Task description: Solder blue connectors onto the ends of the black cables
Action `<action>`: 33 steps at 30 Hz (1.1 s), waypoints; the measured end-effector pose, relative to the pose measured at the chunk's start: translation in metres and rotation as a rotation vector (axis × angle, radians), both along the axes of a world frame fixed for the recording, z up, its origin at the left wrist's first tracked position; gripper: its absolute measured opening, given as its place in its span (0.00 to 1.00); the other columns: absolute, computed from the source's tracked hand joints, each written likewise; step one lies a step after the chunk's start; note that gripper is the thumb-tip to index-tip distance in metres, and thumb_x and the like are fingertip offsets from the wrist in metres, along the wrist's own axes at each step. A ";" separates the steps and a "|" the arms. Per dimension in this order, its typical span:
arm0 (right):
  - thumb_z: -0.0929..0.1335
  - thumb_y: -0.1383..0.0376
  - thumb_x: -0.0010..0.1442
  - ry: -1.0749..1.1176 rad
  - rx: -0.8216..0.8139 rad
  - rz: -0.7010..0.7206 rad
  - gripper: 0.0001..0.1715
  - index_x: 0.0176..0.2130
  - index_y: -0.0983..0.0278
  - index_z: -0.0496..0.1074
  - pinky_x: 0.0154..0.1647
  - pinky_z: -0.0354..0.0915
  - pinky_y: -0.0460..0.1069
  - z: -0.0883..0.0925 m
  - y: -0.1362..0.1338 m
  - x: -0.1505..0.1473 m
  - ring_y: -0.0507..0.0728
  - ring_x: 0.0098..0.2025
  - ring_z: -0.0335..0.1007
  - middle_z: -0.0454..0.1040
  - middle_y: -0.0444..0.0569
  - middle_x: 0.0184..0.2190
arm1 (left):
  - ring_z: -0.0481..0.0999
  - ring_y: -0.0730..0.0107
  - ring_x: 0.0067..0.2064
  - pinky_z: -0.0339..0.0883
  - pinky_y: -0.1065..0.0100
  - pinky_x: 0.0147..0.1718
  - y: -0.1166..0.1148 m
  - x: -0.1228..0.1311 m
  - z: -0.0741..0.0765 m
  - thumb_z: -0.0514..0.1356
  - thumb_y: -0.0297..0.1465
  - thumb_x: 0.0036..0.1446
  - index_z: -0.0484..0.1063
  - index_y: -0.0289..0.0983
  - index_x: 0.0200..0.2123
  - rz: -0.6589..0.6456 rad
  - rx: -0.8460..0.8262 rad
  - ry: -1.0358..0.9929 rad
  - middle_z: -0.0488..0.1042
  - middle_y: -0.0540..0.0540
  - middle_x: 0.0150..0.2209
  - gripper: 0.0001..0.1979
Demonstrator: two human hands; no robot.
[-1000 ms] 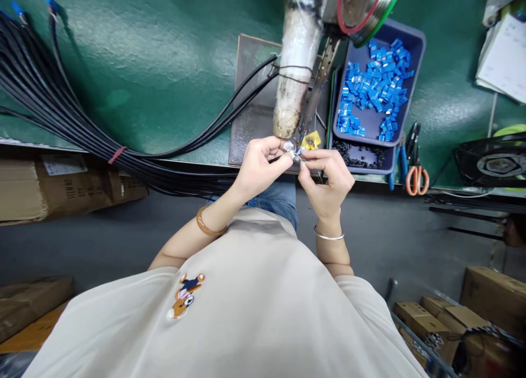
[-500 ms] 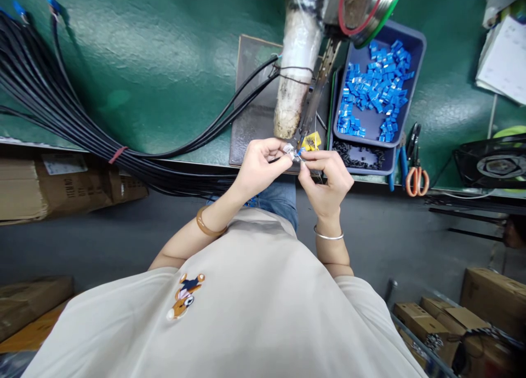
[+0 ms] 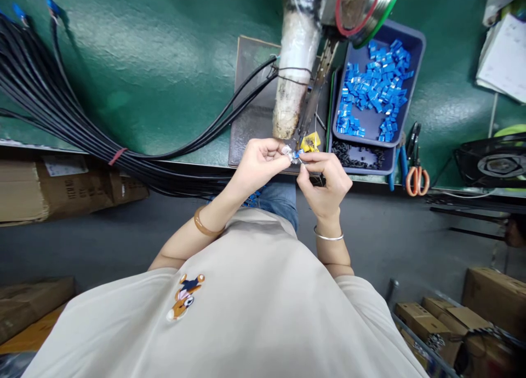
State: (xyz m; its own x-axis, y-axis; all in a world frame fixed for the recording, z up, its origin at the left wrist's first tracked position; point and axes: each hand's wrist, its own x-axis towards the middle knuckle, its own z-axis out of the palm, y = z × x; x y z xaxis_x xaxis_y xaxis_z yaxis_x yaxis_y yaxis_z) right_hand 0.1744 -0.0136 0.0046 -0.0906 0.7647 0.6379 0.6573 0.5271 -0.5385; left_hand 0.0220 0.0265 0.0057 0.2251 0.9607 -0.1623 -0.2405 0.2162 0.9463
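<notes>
Pinched at the fingertips of my left hand (image 3: pixel 263 161) is a small blue connector (image 3: pixel 296 154), with a whitish wrap over a fingertip beside it. From the other side, my right hand (image 3: pixel 327 178) closes thumb and forefinger right against the connector. A thin pale strand shows at those right fingertips, too small to make out fully. Just beyond them sits a yellow piece (image 3: pixel 311 142), below the lower end of a metal bar (image 3: pixel 316 93). A white plastic-wrapped pipe (image 3: pixel 293 71) ends close above my left fingers.
Black cables (image 3: pixel 86 123), tied with a red band, lie across the green table (image 3: pixel 164 44). A blue-grey tray (image 3: pixel 418 49) holds many blue connectors, above a tray of black parts (image 3: pixel 357 154). Orange-handled scissors (image 3: pixel 417 181), a solder spool (image 3: pixel 376 13) and a fan (image 3: pixel 493 161) are around.
Both hands stay almost in place, with only tiny finger shifts around the blue connector. The view has moved slightly.
</notes>
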 end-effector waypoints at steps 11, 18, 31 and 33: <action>0.70 0.74 0.56 0.050 -0.017 0.001 0.09 0.32 0.61 0.70 0.41 0.72 0.51 0.002 0.000 -0.002 0.53 0.38 0.76 0.78 0.44 0.34 | 0.62 0.84 0.23 0.55 0.78 0.22 0.000 0.002 0.000 0.64 0.24 0.41 0.71 0.32 0.21 0.003 -0.020 -0.077 0.68 0.54 0.20 0.04; 0.71 0.75 0.55 0.053 -0.021 -0.016 0.09 0.32 0.61 0.71 0.41 0.72 0.50 0.004 0.001 -0.002 0.52 0.38 0.76 0.78 0.44 0.34 | 0.55 0.85 0.21 0.48 0.76 0.21 -0.002 0.004 -0.003 0.62 0.21 0.43 0.68 0.33 0.20 0.023 0.047 -0.013 0.58 0.56 0.18 0.06; 0.69 0.75 0.55 -0.058 0.002 0.008 0.10 0.32 0.60 0.68 0.40 0.73 0.48 0.006 -0.001 0.000 0.52 0.38 0.77 0.79 0.45 0.36 | 0.51 0.85 0.21 0.44 0.77 0.20 -0.002 0.003 0.000 0.59 0.20 0.44 0.61 0.34 0.18 0.007 0.103 0.076 0.53 0.56 0.18 0.10; 0.69 0.75 0.56 -0.078 0.008 0.015 0.10 0.32 0.60 0.67 0.39 0.73 0.48 0.006 -0.002 0.000 0.52 0.37 0.77 0.79 0.45 0.36 | 0.51 0.85 0.22 0.44 0.77 0.21 -0.003 0.002 0.000 0.60 0.19 0.44 0.62 0.34 0.18 -0.003 0.092 0.100 0.52 0.56 0.18 0.10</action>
State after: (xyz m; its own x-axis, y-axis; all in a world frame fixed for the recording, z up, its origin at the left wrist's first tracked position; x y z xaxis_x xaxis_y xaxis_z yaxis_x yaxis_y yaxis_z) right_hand 0.1743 -0.0153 0.0101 -0.1513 0.7581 0.6343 0.6892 0.5409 -0.4821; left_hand 0.0242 0.0234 0.0053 0.2150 0.9720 -0.0948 -0.1435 0.1275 0.9814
